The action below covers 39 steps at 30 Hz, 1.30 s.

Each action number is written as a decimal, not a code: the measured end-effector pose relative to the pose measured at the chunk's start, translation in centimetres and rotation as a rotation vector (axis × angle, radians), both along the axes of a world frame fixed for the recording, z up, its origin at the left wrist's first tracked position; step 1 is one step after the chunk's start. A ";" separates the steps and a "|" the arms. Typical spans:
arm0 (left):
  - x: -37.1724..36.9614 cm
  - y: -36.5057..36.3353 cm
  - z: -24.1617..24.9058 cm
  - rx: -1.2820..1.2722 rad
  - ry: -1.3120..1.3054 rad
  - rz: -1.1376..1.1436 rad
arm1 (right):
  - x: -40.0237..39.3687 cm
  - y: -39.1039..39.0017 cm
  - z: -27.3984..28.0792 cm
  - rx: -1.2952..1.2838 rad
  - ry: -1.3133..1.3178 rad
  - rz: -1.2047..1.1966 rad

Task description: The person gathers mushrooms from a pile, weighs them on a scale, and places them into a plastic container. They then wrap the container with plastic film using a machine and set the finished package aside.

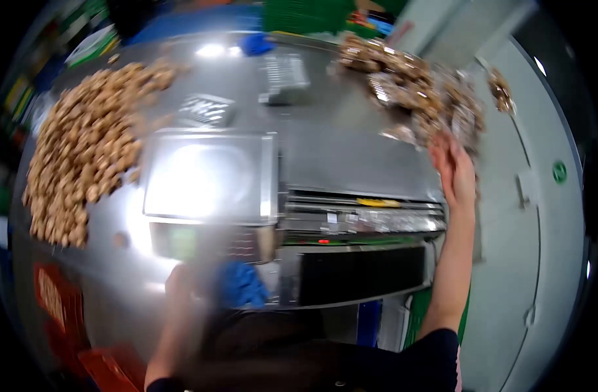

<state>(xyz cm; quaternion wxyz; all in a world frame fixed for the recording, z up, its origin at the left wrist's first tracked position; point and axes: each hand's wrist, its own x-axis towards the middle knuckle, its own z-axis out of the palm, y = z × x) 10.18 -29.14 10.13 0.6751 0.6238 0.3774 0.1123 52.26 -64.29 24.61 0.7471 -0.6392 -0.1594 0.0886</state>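
My right hand [454, 168] is stretched out at the right, its fingers extended and partly apart, at the near edge of a heap of clear plastic packs [403, 81] filled with brown round pieces. Nothing shows in its grasp. My left hand [180, 284] is smeared by motion near the table's front edge, beside the weighing scale [269, 176], so its fingers cannot be made out. A crumpled blue cloth or glove [243, 285] lies just right of it. Between my arms sits a sealing machine [364, 225] with a black front panel and a red light.
Loose brown round pieces, possibly mushrooms, form a large pile [96, 144] on the left of the steel table [351, 150]. Clear trays [284, 75] lie behind the scale, near a small blue item [255, 44]. Orange crates [113, 369] stand lower left. A pale wall [508, 255] borders the right.
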 end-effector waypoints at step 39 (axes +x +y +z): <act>-6.0 38.1 -10.4 1.153 0.184 0.274 | 0.5 55.0 -19.5 -1.260 -0.799 0.374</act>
